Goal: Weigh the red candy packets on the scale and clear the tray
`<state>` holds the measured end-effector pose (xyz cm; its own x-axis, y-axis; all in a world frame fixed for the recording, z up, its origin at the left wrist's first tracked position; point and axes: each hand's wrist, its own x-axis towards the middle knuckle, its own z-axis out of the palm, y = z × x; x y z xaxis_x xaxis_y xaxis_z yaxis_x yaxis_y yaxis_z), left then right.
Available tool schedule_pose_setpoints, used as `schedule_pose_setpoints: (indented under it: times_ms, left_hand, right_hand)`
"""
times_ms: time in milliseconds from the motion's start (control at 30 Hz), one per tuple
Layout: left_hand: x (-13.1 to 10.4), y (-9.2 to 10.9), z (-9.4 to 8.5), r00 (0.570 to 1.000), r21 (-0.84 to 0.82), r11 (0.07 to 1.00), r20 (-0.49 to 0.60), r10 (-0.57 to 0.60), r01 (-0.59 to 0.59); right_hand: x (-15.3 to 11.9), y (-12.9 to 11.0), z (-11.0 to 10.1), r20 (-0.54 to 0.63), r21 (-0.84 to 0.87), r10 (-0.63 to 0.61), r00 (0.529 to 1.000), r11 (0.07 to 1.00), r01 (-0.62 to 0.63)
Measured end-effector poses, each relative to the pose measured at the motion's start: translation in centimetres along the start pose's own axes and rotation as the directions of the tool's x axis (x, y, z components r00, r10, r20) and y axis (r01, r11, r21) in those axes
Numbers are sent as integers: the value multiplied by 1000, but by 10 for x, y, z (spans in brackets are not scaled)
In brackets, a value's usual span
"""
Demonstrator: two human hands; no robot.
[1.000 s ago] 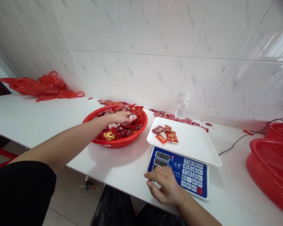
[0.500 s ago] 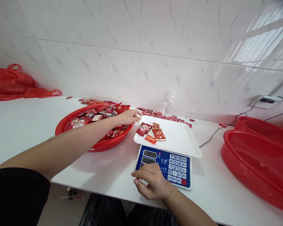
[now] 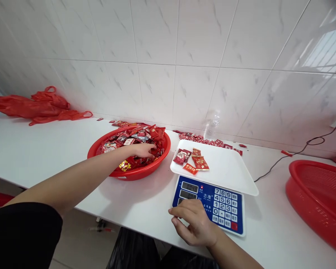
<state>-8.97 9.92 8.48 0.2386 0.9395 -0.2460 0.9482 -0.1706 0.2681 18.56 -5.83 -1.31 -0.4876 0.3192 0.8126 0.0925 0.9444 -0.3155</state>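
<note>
Small red packets (image 3: 141, 136) fill the round red basket (image 3: 141, 175) on the counter (image 3: 154, 203), left of the scale (image 3: 212, 198), and five more lie near the left end of its white tray (image 3: 226, 164). One second ago only four were there; a dark red packet with white print (image 3: 180, 156) has since joined them at the tray's left edge. The upper readout (image 3: 189, 187), which looked like 0.039 in both earlier frames, now looks like 0.048. Half a second ago the left hand (image 3: 146, 150) was at the tray's left edge; now it is back at the right side of the basket, fingers bent down over the packets with the thumb apart. Whether it pinches one, I cannot tell. The right hand (image 3: 194, 223) holds the same loose curl as before over the scale's near left corner, thumb and forefinger slightly parted with nothing between them.
</note>
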Motion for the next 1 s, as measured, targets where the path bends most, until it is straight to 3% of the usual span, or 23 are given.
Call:
schedule_pose_setpoints:
  times_ms: [267, 467, 667, 867, 1000]
  left_hand:
    - [24, 14, 10, 995, 26, 994, -1, 102, -102]
    - [33, 12, 16, 987, 12, 988, -42, 157, -156]
    - [28, 5, 3, 987, 78, 989, -96, 130, -123]
    - [13, 3, 7, 984, 150, 975, 99, 147, -161]
    - [8, 8, 18, 986, 212, 967, 117, 117, -140]
  right_hand:
    - [1, 3, 1, -16, -5, -7, 1000, 1000, 7]
    - [0, 3, 0, -20, 11, -2, 1000, 1000, 3]
    - [0, 2, 0, -17, 13, -6, 1000, 1000, 6]
    - [0, 3, 0, -17, 27, -5, 1000, 1000, 5]
    - [0, 3, 0, -15, 18, 3, 1000, 1000, -3]
